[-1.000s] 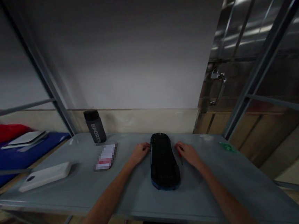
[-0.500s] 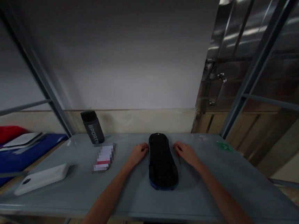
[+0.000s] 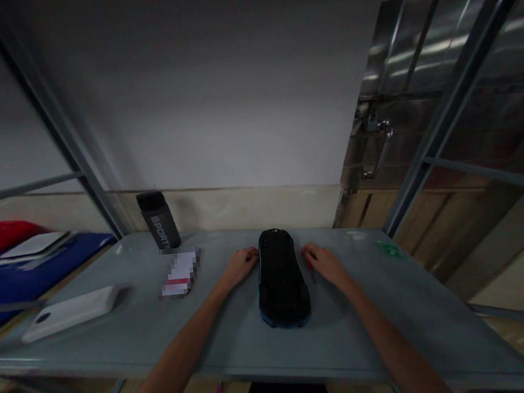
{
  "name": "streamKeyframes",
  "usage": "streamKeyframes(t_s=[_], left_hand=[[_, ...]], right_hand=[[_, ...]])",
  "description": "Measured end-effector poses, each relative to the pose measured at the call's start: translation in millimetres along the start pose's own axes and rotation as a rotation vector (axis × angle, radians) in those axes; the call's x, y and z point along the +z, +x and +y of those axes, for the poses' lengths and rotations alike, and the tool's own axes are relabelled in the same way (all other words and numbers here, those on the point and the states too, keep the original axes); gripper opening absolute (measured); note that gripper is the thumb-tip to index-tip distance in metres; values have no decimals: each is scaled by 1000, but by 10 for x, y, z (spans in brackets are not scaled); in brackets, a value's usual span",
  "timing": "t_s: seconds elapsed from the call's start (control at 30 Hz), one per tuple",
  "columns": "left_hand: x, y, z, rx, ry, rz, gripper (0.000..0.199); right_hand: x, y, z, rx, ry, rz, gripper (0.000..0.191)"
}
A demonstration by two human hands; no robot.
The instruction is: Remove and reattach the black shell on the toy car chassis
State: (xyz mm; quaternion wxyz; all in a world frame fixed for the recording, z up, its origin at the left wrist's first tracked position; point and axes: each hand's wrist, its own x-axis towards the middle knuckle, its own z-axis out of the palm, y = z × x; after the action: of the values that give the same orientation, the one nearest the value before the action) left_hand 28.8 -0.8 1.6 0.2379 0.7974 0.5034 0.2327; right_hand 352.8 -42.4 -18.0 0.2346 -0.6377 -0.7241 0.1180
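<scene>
One black toy car (image 3: 281, 280) is flanked by the left hand (image 3: 240, 265) and right hand (image 3: 323, 261) at the middle of the surface (image 3: 238, 342); whether either grips cannot be told. The car is best steadied from the left, the red-handled tool (image 3: 309, 266) beside the right hand kept clear.

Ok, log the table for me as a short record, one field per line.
left hand: at the toy car's left edge; touch unclear
right hand: right of the car, fingers at a red screwdriver; grip unclear
car pose: between both hands, black side up
table, left part: bottle, pixelated phone, flat white box
table, right part: green item
</scene>
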Motion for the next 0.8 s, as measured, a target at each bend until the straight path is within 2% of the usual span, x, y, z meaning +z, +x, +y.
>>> streamKeyframes(t_s=[0.13, 0.33, 0.57, 0.8], left_hand=[[-10, -3, 17, -5, 3, 0, 23], [-16, -7, 35, 1, -6, -9, 17], [-14, -22, 47, 6, 3, 8, 27], [-13, -11, 40, 7, 10, 6, 28]], right_hand=[[-11, -8, -19, -2, -7, -4, 27], [-16, -10, -17, -4, -18, -11, 28], [7, -2, 16, -8, -19, -4, 28], [11, 2, 34, -12, -7, -16, 29]])
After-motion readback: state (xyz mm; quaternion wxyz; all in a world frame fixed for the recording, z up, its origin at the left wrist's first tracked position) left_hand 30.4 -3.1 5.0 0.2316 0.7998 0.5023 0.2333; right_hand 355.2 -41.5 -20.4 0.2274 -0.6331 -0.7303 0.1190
